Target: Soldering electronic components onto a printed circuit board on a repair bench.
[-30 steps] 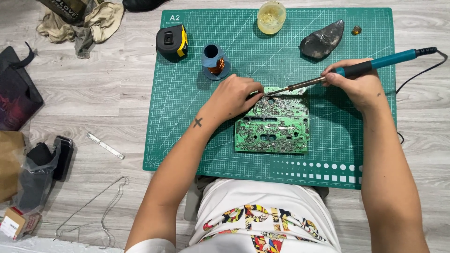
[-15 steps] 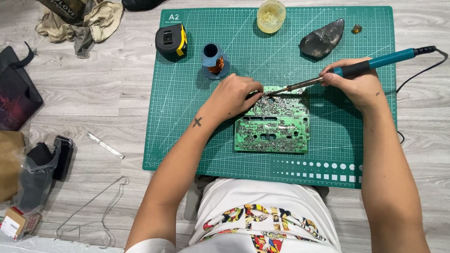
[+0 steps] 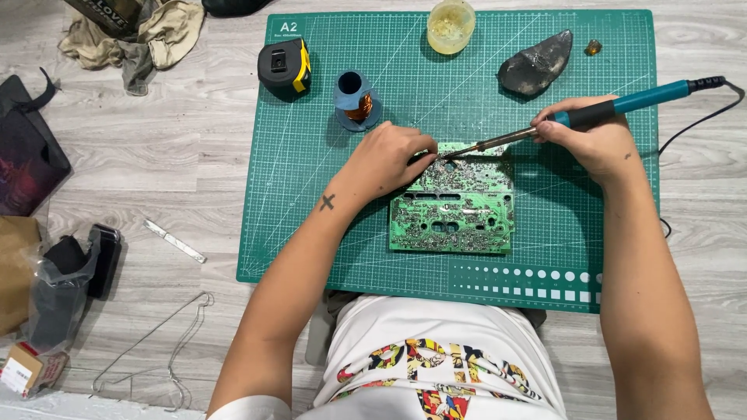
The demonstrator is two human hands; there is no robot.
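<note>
Covering grey plank floor: green cutting mat

White printed shirt; cross tattoo on forearm.

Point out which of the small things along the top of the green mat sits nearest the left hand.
The blue spool of copper wire, just above the left hand. The black and yellow tape measure, the yellowish jar and the dark grey lump all lie farther off.

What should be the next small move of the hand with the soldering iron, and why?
Probably hold the tip steady on the joint. The right hand grips the soldering iron with its tip at the top edge of the green circuit board, just beside the left hand fingertips resting there.
</note>
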